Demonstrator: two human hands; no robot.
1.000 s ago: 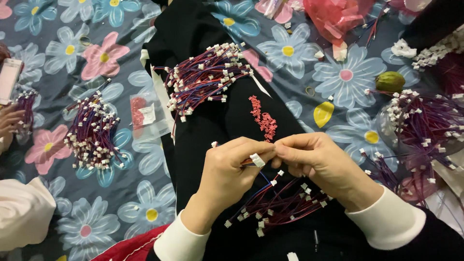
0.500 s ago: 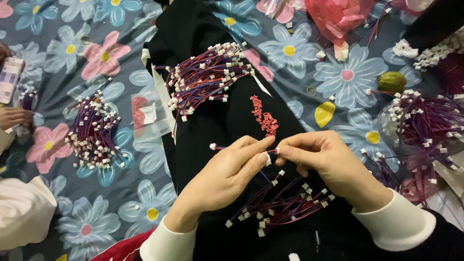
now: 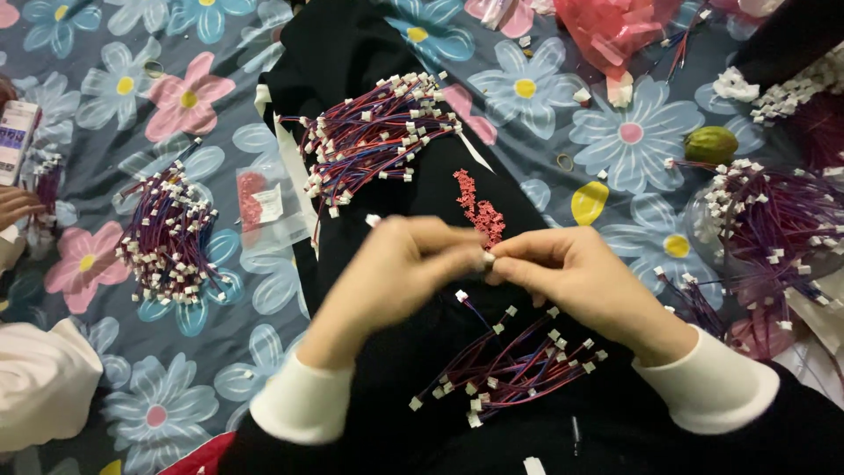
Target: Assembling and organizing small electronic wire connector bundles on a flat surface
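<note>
The fingertips of both hands meet over the lap, pinched narrow on one small white plug at the end of a thin wire: the left hand closes on it from one side, slightly blurred, and the right hand grips it from the other with thumb and forefinger. This looks like the step of fitting or seating the plug on its wire; finishing it would call for a steady, squared pinch so the tiny piece does not slip or cock sideways. The plug sits right between the two sets of fingertips, touching both, just below a short strip of small red pieces lying on the black cloth. Under the wrists lies a loose bunch of red and blue wires with white plugs. Farther up the cloth rests a bigger bundle of wires, another bundle lies to the left on the flowered sheet, and a further heap lies on the right near a green fruit.
</note>
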